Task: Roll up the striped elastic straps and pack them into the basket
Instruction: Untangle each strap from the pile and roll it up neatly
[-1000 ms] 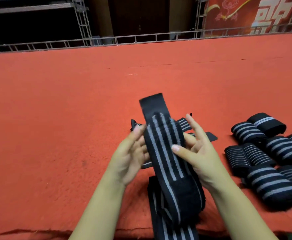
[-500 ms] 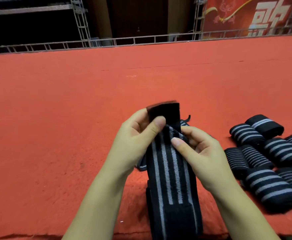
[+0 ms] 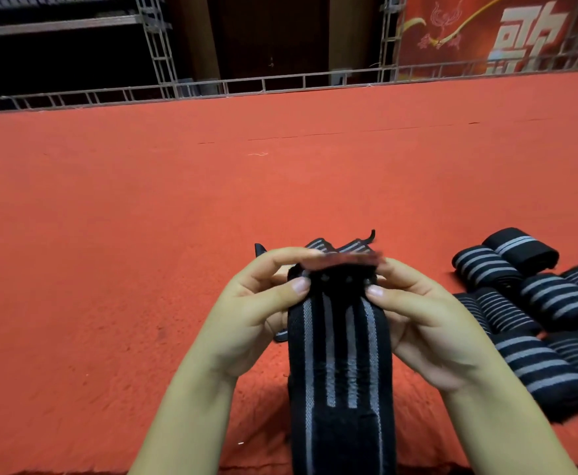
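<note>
A black elastic strap with grey stripes (image 3: pixel 339 354) hangs down from my hands toward the bottom edge. Its top end is folded over into the start of a roll. My left hand (image 3: pixel 246 313) pinches that folded end from the left, thumb in front. My right hand (image 3: pixel 428 320) pinches it from the right. Behind my hands more loose striped strap (image 3: pixel 342 246) lies on the red carpet. Several rolled striped straps (image 3: pixel 538 310) lie in a cluster at the right. No basket shows in this view.
Red carpet (image 3: pixel 143 252) covers the whole floor in front of me. A metal truss rail (image 3: pixel 280 84) runs along its far edge. A red banner with white characters (image 3: pixel 503 32) hangs at the back right.
The strap's plain black end stood upright a second ago. My hands have folded it down and toward me, and both thumbs now pinch the fold.
</note>
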{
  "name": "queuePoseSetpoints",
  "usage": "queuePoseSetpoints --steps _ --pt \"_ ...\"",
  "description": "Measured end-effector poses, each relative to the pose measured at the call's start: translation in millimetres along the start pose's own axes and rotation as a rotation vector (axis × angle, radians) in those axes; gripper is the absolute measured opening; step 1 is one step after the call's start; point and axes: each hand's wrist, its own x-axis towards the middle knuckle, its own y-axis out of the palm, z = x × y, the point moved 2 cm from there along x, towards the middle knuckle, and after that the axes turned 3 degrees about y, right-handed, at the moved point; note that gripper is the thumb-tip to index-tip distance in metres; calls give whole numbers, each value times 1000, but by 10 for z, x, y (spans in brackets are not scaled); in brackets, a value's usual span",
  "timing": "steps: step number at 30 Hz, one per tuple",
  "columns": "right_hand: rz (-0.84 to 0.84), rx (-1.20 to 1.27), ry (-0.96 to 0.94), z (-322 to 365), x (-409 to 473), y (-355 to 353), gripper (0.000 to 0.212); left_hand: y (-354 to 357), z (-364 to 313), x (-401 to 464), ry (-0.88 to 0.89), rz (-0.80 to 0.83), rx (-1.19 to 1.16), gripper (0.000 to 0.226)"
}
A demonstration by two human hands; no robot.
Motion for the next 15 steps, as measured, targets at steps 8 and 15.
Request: queuePoseSetpoints --steps 8,15 --pt "-104 24 33 -12 10 -32 33 23 -26 -22 12 -9 -58 23" --pt "-106 -197 -76 -105 -40 125 46 78 66 -50 187 -139 308 18"
